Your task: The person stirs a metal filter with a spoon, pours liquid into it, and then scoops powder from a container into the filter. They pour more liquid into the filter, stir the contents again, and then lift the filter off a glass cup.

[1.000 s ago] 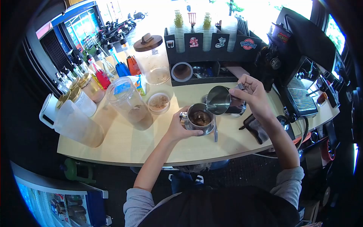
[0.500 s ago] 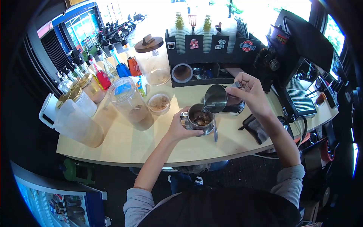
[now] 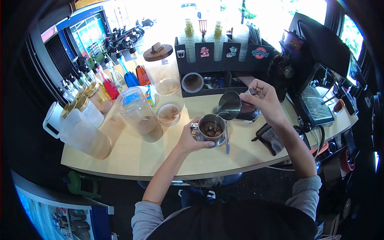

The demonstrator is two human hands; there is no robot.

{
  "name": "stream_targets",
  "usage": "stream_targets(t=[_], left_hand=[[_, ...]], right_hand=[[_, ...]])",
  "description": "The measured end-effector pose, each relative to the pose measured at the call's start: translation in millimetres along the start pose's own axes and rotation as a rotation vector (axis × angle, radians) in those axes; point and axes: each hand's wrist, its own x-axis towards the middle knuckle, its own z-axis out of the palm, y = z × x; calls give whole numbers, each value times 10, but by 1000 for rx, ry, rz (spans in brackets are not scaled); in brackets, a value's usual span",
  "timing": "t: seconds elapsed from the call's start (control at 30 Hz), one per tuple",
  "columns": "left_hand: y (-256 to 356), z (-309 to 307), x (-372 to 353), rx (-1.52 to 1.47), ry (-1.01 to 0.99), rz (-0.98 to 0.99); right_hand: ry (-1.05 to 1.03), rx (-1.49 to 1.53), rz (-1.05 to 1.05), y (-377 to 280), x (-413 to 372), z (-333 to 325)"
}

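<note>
My left hand (image 3: pixel 191 139) is closed around a metal mug (image 3: pixel 217 141) standing on the counter, thumb along its near side. Inside lies a brown, lumpy mix (image 3: pixel 211 129) in dark liquid. Raised above the mug's right rim, a steel pitcher (image 3: pixel 231 105) is tilted to the left, its handle gripped by my right hand (image 3: pixel 265 100). A thin stream of clear liquid runs from its lip into the mug. Just right of the mug lies a spoon (image 3: pixel 227 145), partly hidden. Behind the pitcher is a dark, shiny object (image 3: pixel 249 115) that I cannot make out.
Left of my hands stand a clear jar of brown powder (image 3: pixel 149 127), a small tub (image 3: pixel 169 114) and a plastic jug (image 3: pixel 86 136). A wooden-lidded jar (image 3: pixel 163 76) and cup organizer (image 3: pixel 224 52) line the back. A dark cloth (image 3: pixel 272 139) and espresso machine (image 3: pixel 316 100) are at right.
The mix in the mug looks wetter and darker, with more liquid around the lumps. Both hands keep nearly the same place, and the pitcher stays tilted. The view has shifted slightly.
</note>
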Motion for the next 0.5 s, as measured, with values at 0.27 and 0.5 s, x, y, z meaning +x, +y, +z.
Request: stream_targets(t=[0.27,0.5], left_hand=[[-42,-7,5,17,-5,24],[-58,-14,-1,-3,3,26]], right_hand=[[8,-24,29,-34,24,35],[-19,1,2,14,91,29]])
